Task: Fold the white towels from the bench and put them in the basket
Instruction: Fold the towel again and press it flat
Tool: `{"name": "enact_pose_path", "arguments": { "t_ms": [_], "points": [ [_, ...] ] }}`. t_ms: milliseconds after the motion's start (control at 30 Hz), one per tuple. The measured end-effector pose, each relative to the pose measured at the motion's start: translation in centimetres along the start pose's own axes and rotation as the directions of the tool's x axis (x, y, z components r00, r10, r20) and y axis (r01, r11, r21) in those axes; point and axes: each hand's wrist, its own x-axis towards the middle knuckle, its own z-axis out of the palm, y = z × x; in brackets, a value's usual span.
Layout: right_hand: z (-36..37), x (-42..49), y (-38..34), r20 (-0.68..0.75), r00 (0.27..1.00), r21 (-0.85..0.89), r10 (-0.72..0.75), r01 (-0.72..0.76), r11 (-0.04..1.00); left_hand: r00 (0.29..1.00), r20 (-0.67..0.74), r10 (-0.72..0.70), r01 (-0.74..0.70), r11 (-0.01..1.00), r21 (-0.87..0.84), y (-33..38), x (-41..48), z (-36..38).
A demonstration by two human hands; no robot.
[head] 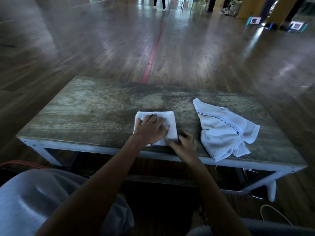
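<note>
Overall, a dark wooden floor [170, 48] crossed by a red line [153, 55] fills the room beyond a long bench [85, 113] with a worn wooden top and a pale metal frame. An unfolded towel [225, 132] lies crumpled toward the bench's right end, reaching its near edge. Both bare forearms extend over the near edge at mid-bench. The left hand [150, 130] lies palm down with its fingers spread and relaxed, pressing on a folded towel [170, 120], a small white square just inside the near edge. The right hand [184, 145] sits at that towel's near right corner with curled fingers; blur hides whether they pinch the cloth.
</note>
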Motion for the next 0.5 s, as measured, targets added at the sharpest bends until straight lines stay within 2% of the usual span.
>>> {"name": "enact_pose_path", "arguments": {
  "t_ms": [133, 233, 300, 367, 500],
  "points": [
    [-0.4, -0.5, 0.1, -0.041, 0.997, 0.02, -0.061, 0.062, 0.998, 1.0, -0.021, -0.003, 0.004, 0.999, 0.047, -0.7, 0.0, 0.7],
    [-0.5, -0.8, -0.2, -0.07, 0.996, 0.157, -0.049, 0.06, 0.986, 1.0, -0.002, -0.009, 0.009, 1.0, 0.027, -0.8, -0.1, 1.0],
    [-0.5, -0.9, -0.6, -0.072, 0.997, 0.188, -0.023, 0.036, 0.982, 1.0, 0.005, -0.004, 0.004, 0.999, 0.033, -0.8, -0.2, 0.8],
    [-0.5, -0.8, -0.7, -0.058, 0.998, 0.164, 0.004, 0.005, 0.986, 1.0, 0.013, -0.009, 0.009, 1.0, 0.008, -0.9, -0.2, 0.8],
    [-0.4, -1.0, -0.8, 0.01, 1.0, 0.006, -0.022, 0.022, 1.0, 0.999, 0.025, -0.027, 0.028, 0.999, -0.035, -0.8, -0.2, 0.8]
  ]
}}
